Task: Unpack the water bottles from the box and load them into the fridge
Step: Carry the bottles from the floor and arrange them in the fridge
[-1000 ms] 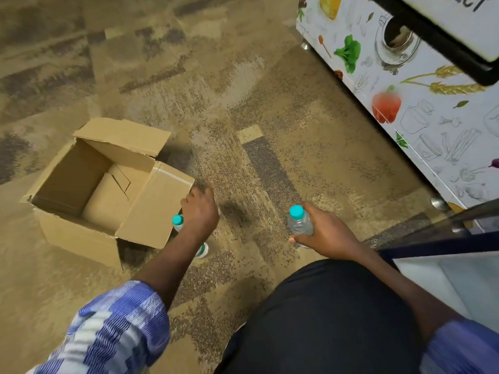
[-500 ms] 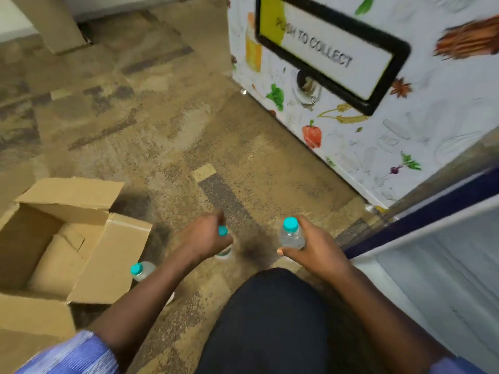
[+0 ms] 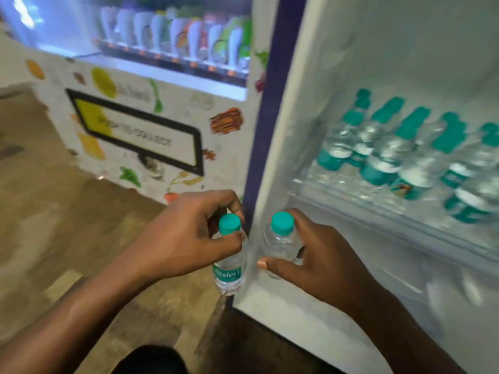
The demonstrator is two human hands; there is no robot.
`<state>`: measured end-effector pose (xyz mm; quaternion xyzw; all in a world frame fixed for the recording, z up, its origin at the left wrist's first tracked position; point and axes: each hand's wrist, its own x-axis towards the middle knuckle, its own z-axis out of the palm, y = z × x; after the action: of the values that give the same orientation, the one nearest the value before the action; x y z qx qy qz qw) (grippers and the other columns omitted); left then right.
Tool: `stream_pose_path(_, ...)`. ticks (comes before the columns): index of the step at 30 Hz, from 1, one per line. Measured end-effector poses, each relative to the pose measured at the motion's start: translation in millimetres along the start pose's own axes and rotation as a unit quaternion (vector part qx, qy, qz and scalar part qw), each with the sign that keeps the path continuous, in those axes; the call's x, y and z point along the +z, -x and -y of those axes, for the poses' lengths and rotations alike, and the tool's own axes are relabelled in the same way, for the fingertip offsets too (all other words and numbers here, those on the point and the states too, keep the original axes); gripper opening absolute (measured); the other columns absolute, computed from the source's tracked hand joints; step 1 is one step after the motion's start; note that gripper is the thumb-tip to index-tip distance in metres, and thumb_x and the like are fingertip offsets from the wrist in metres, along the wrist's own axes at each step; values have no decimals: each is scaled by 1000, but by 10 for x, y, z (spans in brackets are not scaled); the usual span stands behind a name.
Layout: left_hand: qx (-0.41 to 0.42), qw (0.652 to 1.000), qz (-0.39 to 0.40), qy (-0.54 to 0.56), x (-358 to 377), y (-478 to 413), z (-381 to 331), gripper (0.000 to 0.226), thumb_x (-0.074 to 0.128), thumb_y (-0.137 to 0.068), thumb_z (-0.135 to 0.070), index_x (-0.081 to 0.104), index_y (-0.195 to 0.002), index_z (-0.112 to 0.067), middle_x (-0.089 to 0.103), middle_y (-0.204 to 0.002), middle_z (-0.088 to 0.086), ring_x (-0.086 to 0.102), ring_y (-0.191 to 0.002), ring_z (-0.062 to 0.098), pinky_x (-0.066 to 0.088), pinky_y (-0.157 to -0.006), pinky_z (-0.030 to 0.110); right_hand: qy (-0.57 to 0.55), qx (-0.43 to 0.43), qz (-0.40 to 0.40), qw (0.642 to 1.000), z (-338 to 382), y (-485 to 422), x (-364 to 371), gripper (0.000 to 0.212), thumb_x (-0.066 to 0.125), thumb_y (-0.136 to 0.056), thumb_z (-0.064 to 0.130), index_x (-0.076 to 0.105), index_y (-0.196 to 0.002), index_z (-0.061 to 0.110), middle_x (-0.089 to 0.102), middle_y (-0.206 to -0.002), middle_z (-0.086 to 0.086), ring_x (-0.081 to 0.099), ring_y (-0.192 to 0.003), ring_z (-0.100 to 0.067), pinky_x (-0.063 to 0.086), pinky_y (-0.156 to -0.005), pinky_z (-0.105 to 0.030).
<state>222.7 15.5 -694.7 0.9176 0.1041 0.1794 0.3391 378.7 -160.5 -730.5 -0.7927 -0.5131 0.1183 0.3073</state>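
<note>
Left hand [image 3: 186, 236] grips bottle [image 3: 229, 255] (teal cap); right hand [image 3: 310, 263] grips second bottle [image 3: 279, 238] beside open fridge [image 3: 272, 157].

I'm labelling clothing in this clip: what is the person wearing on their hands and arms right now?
Nothing shows on either. The left hand and right hand are bare: no gloves, rings, watch or bands. Both forearms are uncovered to the frame's edge, with no sleeve in view.
</note>
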Motion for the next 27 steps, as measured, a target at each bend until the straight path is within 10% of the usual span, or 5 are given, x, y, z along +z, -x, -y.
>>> stream_pose_path(11, 182, 982, -3, 44, 296, -1127, -1257, 21, 67, -78, -38, 62, -91, -23, 61, -68, 5, 55, -59, 23, 49, -55, 45, 66, 77, -226, 969, -211, 603, -1415, 84, 58, -61, 84, 43, -128, 36, 64, -119, 22, 63, -103, -1, 55, -85, -31)
stream_pose_path(27, 185, 982, -30, 7, 880, -2130, -1995, 15, 72, -82, -30, 65, -93, -23, 65, -72, -4, 59, -62, 12, 52, -60, 32, 92, 137, -480, 861, -663, 27, -3019, 66, 78, -71, 56, 57, -122, 20, 65, -115, 0, 63, -101, -17, 53, -89, -36)
